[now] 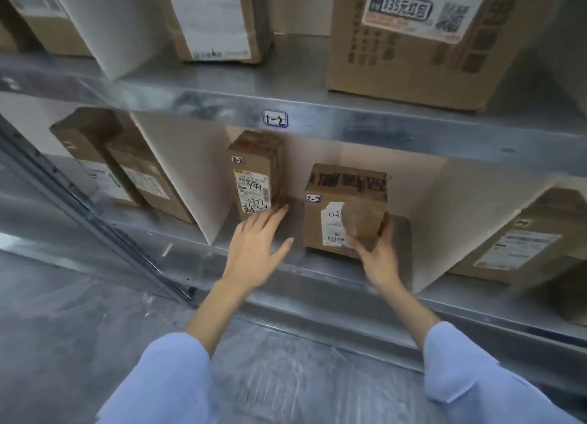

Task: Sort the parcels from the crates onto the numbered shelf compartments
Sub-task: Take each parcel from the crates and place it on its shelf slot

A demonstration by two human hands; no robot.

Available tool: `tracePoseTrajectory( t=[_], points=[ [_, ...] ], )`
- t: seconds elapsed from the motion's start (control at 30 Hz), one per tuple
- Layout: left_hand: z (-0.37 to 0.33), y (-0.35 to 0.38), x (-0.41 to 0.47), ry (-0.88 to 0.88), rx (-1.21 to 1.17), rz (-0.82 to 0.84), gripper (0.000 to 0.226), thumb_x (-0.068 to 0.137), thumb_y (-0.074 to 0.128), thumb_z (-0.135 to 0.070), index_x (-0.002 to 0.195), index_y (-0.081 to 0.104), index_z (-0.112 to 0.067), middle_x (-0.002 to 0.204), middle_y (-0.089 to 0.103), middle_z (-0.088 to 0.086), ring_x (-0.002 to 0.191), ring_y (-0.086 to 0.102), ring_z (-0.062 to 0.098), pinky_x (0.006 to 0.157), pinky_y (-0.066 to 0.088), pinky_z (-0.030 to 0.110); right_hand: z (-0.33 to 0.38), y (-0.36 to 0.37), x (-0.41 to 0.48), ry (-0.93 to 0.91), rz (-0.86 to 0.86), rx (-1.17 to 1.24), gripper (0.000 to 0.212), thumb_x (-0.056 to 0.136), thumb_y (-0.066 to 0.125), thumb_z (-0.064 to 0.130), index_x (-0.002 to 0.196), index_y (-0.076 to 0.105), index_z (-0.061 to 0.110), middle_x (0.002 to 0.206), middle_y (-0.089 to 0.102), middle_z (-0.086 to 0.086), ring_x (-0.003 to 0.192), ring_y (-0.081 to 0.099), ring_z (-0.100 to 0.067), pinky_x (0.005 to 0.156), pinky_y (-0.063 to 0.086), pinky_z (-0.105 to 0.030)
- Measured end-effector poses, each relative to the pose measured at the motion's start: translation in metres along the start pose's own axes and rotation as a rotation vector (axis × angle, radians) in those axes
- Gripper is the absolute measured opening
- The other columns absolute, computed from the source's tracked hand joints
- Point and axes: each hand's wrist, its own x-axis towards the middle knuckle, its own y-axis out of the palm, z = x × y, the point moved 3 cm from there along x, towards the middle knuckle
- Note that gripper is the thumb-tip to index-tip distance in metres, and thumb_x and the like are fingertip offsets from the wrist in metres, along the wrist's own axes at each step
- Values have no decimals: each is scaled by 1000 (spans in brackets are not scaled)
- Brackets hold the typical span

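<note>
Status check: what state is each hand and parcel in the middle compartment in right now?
tall box: upright, tagged 2-2.
wide box: on shelf, apart from tall box, tagged 2-2.
small parcel: held, blurred.
left hand: open, fingertips at tall box's base.
right hand: grips small parcel.

Looks like a parcel sorting depot or stockroom: galvanized metal shelving (349,128) across the frame, a handwritten "1-2" tag (275,118) upper middle, white dividers (190,172), labeled cardboard boxes (409,39) everywhere.

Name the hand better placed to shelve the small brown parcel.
Right. The right hand holds the small parcel at the shelf; the left hand is empty, open beside the tall box.
</note>
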Motion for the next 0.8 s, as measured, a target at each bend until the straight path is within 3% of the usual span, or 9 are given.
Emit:
tracePoseTrajectory(
  t=[0.1,0.2,0.3,0.5,0.57,0.67,0.8],
  points=[
    [10,11,9,24,-4,29,59,96,54,-43,149,39,-23,149,45,-2,134,42,20,106,35,36,-6,8,7,8,-31,93,79,82,78,40,138,22,39,126,48,30,108,51,13,85,41,-7],
    [15,21,13,39,-25,52,60,95,55,-42,149,39,-23,151,43,-3,135,41,20,106,35,35,-10,13,12,38,-42,115,76,83,74,38,135,19,39,135,48,11,117,49,7,81,39,2],
    [18,24,16,54,-31,71,61,95,55,-42,149,38,-22,152,42,-3,136,39,20,106,34,35,-18,14,14,46,-37,109,74,86,75,32,136,21,37,139,47,3,125,51,-9,89,42,-8],
    [20,24,16,65,-36,110,61,95,54,-42,150,36,-22,153,40,-2,137,38,21,108,33,37,-26,6,11,45,-27,9,83,82,79,36,142,22,34,146,43,2,132,47,-15,107,46,-44],
    [18,23,13,72,-37,114,62,95,55,-42,150,36,-22,153,40,-2,137,39,21,108,33,36,-27,2,5,40,-50,-68,86,83,78,34,147,21,31,150,39,2,133,45,-19,104,47,-45],
    [11,21,9,94,-34,114,62,94,55,-42,149,37,-22,152,41,-2,136,39,21,106,33,36,-26,-6,-9,46,-75,-214,86,86,73,42,152,19,26,151,41,-3,129,50,-28,93,46,-36],
    [-5,19,3,128,-14,108,60,94,56,-41,148,40,-20,150,44,0,135,39,22,105,31,37,-18,-15,-30,73,-35,-460,76,94,55,55,153,23,21,152,39,-10,134,44,-33,101,45,-45]
  ],
)
